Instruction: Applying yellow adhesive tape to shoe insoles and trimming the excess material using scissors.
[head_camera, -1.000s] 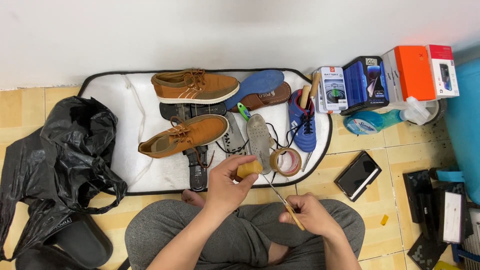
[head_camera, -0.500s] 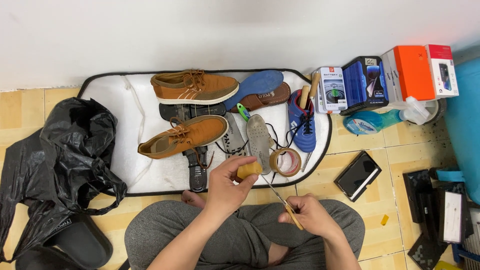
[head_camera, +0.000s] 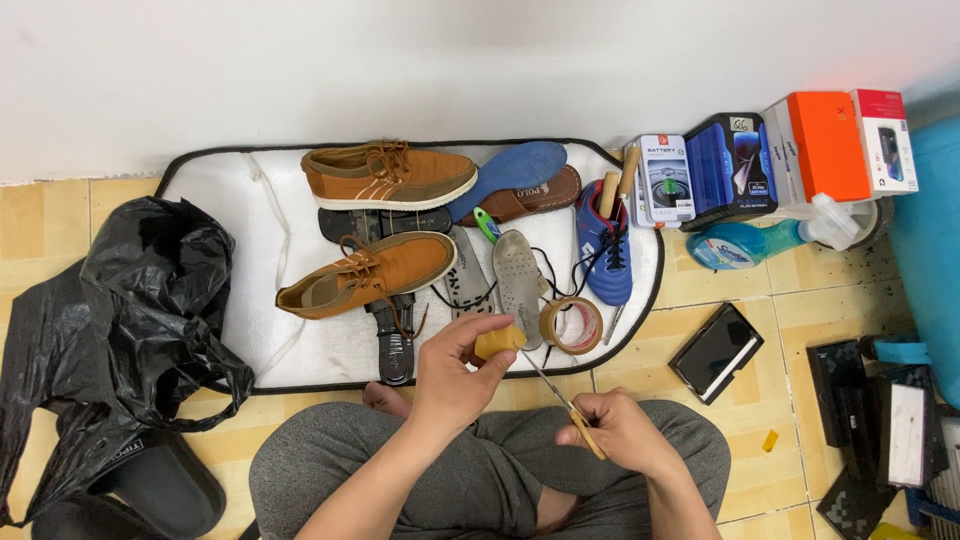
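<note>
My left hand grips the tan wooden handle of a thin metal awl, held above my lap. My right hand is closed on the awl's lower end, together with what looks like a yellowish strand. Just beyond my hands, on the white mat, lie two orange-brown shoes, grey insoles, a roll of brown tape and a small blue shoe.
A black plastic bag and a dark sandal lie at the left. Boxes, a blue bottle, a dark phone and dark gear sit at the right. A white wall runs behind the mat.
</note>
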